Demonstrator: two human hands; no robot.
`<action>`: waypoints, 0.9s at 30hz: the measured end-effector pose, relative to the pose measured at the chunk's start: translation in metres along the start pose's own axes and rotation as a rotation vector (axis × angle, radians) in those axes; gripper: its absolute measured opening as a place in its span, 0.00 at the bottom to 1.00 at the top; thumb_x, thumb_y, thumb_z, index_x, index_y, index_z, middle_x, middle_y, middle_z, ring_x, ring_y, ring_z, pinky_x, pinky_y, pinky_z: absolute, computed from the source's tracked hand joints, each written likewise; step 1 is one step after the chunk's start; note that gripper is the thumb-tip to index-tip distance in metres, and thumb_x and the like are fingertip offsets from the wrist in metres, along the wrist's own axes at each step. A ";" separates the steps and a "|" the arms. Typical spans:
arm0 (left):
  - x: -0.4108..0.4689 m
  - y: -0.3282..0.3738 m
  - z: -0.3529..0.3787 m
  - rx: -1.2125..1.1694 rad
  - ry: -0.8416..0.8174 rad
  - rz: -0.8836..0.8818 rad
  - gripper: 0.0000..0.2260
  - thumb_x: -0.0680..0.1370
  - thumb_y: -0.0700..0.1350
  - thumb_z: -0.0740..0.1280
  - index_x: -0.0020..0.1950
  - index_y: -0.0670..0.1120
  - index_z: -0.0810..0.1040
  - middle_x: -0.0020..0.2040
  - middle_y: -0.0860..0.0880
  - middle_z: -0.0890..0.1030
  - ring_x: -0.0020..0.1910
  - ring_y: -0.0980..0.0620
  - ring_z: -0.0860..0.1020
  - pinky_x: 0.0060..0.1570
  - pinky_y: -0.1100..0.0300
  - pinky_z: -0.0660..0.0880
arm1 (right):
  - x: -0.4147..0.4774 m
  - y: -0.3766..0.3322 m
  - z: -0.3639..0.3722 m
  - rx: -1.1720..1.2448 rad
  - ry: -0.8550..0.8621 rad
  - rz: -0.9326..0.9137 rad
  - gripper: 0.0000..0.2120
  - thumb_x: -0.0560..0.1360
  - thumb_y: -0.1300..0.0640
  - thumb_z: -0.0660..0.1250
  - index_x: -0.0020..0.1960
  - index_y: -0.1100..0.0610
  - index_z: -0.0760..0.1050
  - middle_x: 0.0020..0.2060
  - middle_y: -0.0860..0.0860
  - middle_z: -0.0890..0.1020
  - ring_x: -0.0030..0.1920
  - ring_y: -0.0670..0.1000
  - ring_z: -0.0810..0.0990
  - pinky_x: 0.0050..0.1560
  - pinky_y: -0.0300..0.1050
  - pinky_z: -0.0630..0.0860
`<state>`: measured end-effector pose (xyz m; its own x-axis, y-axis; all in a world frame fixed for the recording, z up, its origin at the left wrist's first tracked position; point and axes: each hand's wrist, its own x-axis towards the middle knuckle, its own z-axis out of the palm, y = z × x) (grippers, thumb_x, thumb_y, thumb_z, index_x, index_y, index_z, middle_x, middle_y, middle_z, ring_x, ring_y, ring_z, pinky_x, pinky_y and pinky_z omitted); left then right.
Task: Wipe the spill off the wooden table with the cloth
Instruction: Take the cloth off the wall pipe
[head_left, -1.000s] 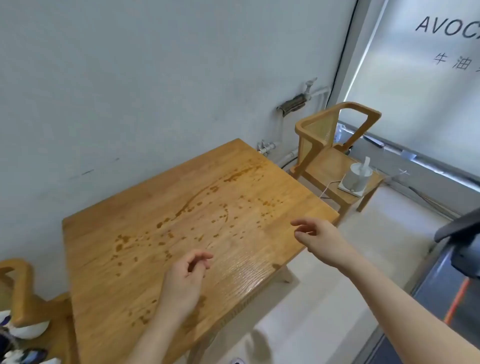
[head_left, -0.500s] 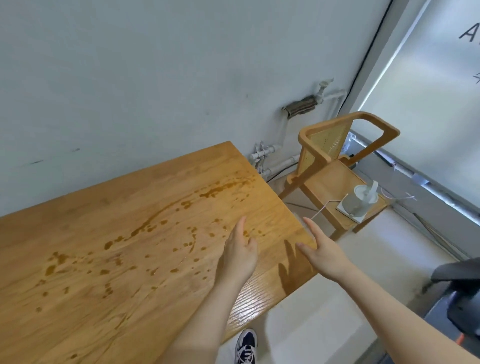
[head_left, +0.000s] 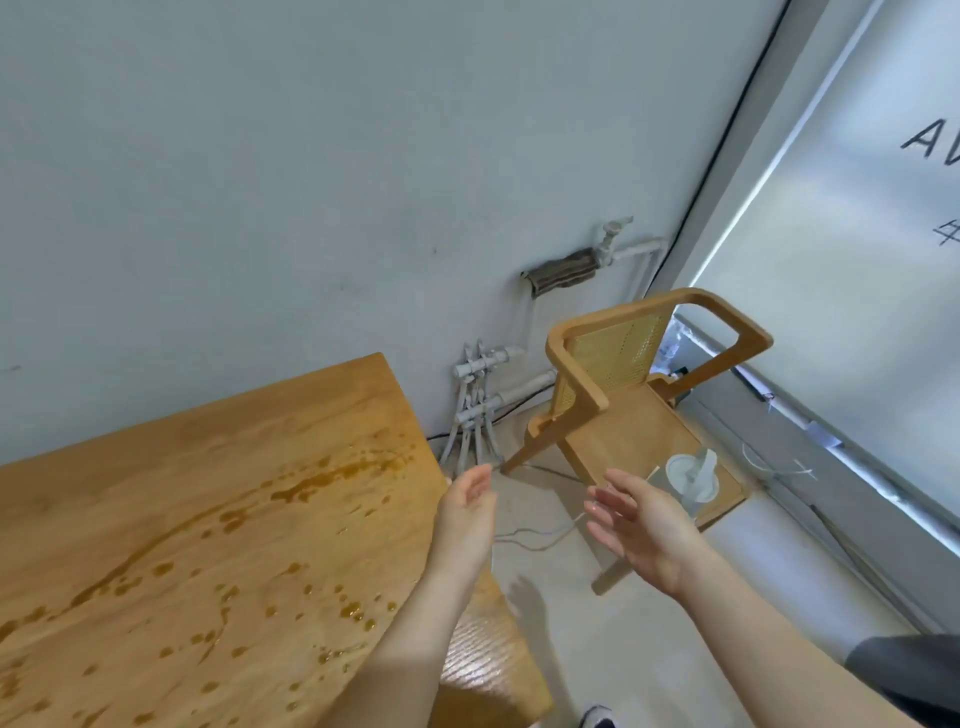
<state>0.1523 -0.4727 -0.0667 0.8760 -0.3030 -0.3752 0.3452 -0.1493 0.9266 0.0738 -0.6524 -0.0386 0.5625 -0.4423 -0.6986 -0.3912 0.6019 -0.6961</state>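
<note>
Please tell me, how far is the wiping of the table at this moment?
Nothing looks wiped: the amber liquid spill lies in streaks and drops across the light wooden table. Both the left hand and right hand are open and empty, reaching toward the grey striped cloth draped on the wall pipe. Fetching it and all wiping remain.

Beside the wall we see a wooden chair (head_left: 644, 410), some pipes and a window.

We find the chair standing on the pale floor (head_left: 649, 654), its woven cane back toward the grey wall (head_left: 311, 182). On its seat sits a small white appliance (head_left: 693, 475), and a thin white cable (head_left: 540, 538) trails from it across the floor. White pipes (head_left: 478, 405) cluster low on the wall, and higher up we see a white tap (head_left: 613, 241) on a pipe. To the right a frosted window (head_left: 857, 286) carries dark lettering.
</note>
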 end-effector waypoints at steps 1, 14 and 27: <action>0.009 0.009 0.016 -0.033 0.006 -0.009 0.15 0.79 0.38 0.59 0.64 0.50 0.75 0.61 0.52 0.77 0.61 0.54 0.75 0.61 0.55 0.73 | 0.013 -0.015 -0.009 0.051 -0.008 0.016 0.10 0.79 0.56 0.65 0.60 0.56 0.75 0.55 0.57 0.81 0.50 0.54 0.81 0.46 0.49 0.82; 0.126 0.058 0.214 0.277 0.024 0.075 0.17 0.78 0.36 0.58 0.63 0.50 0.75 0.58 0.52 0.78 0.56 0.57 0.75 0.56 0.62 0.70 | 0.163 -0.193 -0.128 -0.019 -0.070 -0.129 0.14 0.79 0.60 0.64 0.64 0.55 0.76 0.57 0.55 0.81 0.58 0.52 0.78 0.50 0.51 0.78; 0.346 0.095 0.259 0.414 0.163 0.101 0.15 0.80 0.43 0.59 0.66 0.53 0.74 0.62 0.54 0.77 0.61 0.55 0.74 0.61 0.56 0.71 | 0.353 -0.299 -0.034 -0.777 -0.231 -0.364 0.30 0.78 0.60 0.65 0.76 0.45 0.61 0.73 0.53 0.66 0.70 0.54 0.68 0.68 0.57 0.69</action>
<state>0.4012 -0.8356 -0.1157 0.9513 -0.1887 -0.2437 0.1205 -0.5000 0.8576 0.3646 -1.0110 -0.0823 0.8485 -0.3230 -0.4193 -0.4959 -0.2087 -0.8429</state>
